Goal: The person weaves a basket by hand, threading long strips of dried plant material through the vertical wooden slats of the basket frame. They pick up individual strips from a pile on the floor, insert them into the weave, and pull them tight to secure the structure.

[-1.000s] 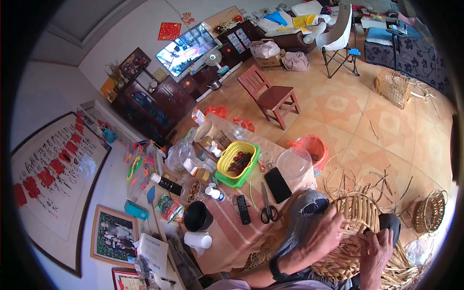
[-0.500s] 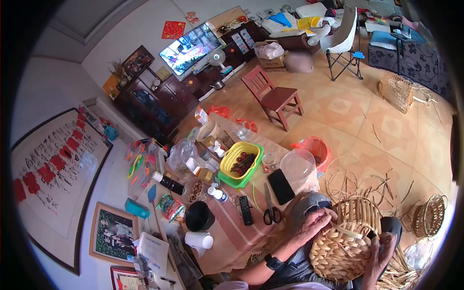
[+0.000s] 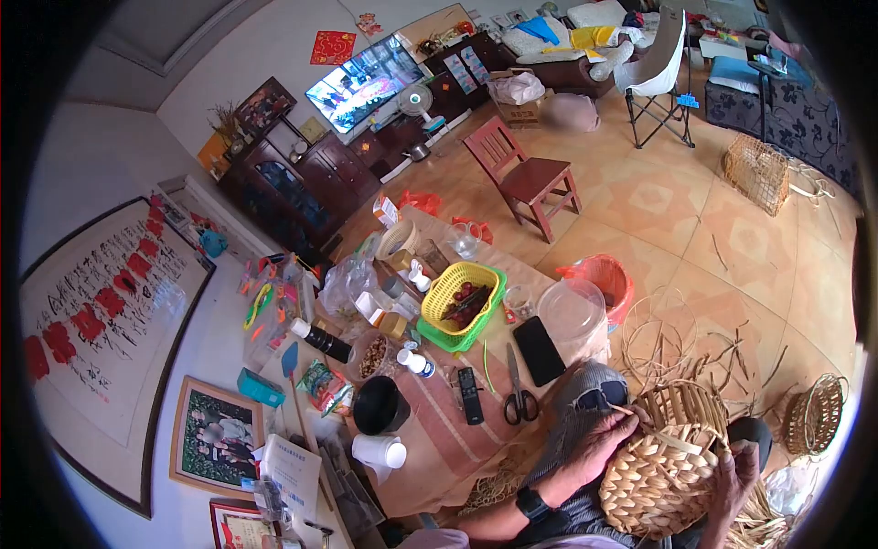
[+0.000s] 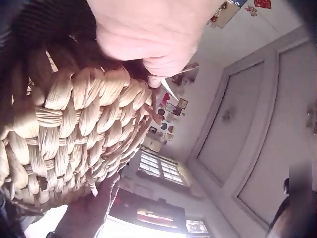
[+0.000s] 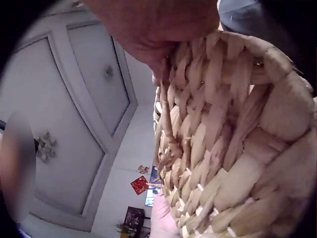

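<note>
A half-woven basket point(image 3: 658, 480) of pale flat plant strips rests on the person's lap, tilted, with bare upright strips point(image 3: 686, 403) at its far end. At its upper left edge the left hand point(image 3: 599, 448), wearing a dark watch, pinches a thin strip. That pale strip point(image 4: 170, 89) pokes out past the left fingertips in the left wrist view. The right hand point(image 3: 734, 480) grips the basket's right side, thumb along the weave. In the right wrist view, the right hand point(image 5: 158, 29) lies over the weave, which hides some of its fingers.
Left of the lap, a cloth-covered table point(image 3: 439, 457) bears scissors point(image 3: 519, 389), a black phone point(image 3: 540, 350), a remote point(image 3: 470, 396) and stacked yellow and green baskets point(image 3: 466, 302). A red-lined bin point(image 3: 608, 284), loose strips point(image 3: 722, 352) and another basket point(image 3: 814, 416) stand on the floor.
The left hand has moved left from the basket's top to its upper left edge. The right hand has shifted from the upper rim to the right side. More woven wall now shows.
</note>
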`<state>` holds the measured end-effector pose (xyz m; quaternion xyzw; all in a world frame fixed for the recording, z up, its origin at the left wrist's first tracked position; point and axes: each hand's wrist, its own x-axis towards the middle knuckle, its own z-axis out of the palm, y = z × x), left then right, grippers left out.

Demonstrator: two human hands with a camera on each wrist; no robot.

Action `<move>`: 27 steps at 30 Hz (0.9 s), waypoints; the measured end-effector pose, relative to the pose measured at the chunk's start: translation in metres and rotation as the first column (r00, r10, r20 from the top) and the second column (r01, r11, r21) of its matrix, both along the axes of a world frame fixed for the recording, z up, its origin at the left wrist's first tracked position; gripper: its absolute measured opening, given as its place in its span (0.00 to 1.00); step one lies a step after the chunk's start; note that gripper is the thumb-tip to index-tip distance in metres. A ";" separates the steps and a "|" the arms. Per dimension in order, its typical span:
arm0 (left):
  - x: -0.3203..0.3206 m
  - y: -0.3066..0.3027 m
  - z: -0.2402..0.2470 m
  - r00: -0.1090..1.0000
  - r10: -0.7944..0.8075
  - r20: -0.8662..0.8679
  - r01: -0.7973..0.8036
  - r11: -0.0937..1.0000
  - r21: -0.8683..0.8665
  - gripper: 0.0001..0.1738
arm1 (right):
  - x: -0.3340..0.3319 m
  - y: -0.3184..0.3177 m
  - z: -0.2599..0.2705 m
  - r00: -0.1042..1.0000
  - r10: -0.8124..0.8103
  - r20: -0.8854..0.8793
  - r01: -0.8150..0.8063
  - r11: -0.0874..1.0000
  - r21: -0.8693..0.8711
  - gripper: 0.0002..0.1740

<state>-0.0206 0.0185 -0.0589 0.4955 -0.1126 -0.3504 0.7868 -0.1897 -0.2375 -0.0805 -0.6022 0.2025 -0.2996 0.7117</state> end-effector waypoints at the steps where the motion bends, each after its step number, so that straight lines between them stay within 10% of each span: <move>1: 0.003 0.000 -0.004 1.000 -0.014 -0.011 0.013 1.000 -0.019 0.16 | -0.002 -0.003 -0.009 1.000 -0.010 -0.003 0.010 1.000 -0.001 0.11; 10: 0.017 -0.003 -0.014 0.983 0.178 0.046 -0.180 0.983 0.046 0.11 | 0.002 0.000 0.015 0.997 -0.022 -0.069 0.038 0.971 0.237 0.09; 12: 0.017 0.002 0.017 0.980 0.179 0.091 -0.185 0.981 0.065 0.09 | 0.000 0.012 0.051 0.966 -0.247 -0.081 0.237 0.965 -0.112 0.11; 14: 0.014 0.004 0.047 0.949 0.280 0.145 -0.298 0.947 0.121 0.03 | 0.010 0.014 0.080 0.955 -0.298 -0.013 0.222 0.740 -0.635 0.18; 19: 0.012 0.007 0.094 0.857 0.161 0.489 -0.237 0.967 0.098 0.04 | 0.056 0.052 0.116 0.978 0.208 -0.005 -0.142 0.651 -0.746 0.16; 27: 0.005 0.016 0.107 0.821 -0.009 0.571 -0.048 0.995 0.086 0.08 | 0.062 0.089 0.129 0.932 0.361 0.015 -0.298 0.791 -0.535 0.10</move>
